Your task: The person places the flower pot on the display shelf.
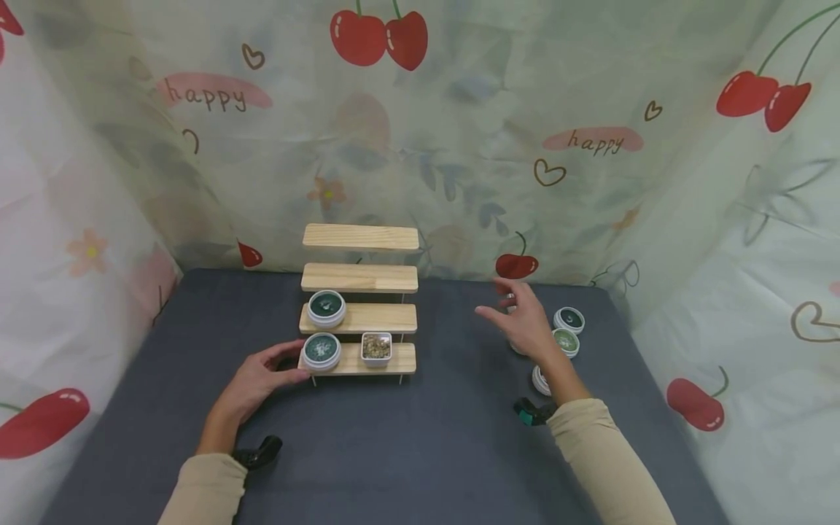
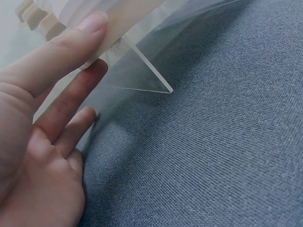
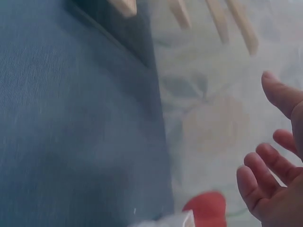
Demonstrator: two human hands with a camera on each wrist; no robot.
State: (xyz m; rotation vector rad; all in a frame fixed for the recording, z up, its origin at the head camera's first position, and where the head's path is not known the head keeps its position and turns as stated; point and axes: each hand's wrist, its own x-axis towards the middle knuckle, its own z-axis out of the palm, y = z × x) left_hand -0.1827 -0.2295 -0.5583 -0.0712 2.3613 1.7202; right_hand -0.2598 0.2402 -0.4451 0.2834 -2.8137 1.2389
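Note:
At the left end of the wooden display stand's lowest step, my left hand holds a round white jar with a dark green, white-flecked top. In the left wrist view the thumb lies against the jar's white side, and a fingertip touches the step's corner; the index finger is mostly hidden. My right hand hovers at the right, thumb and fingers spread, with nothing between them. Behind it, partly covered, are white containers, including a green-topped jar.
Another dark green jar sits on the second step. A small square dish of brownish bits stands on the lowest step. At the right are a dark-topped jar and a partly hidden white jar. Printed cloth hangs behind the table.

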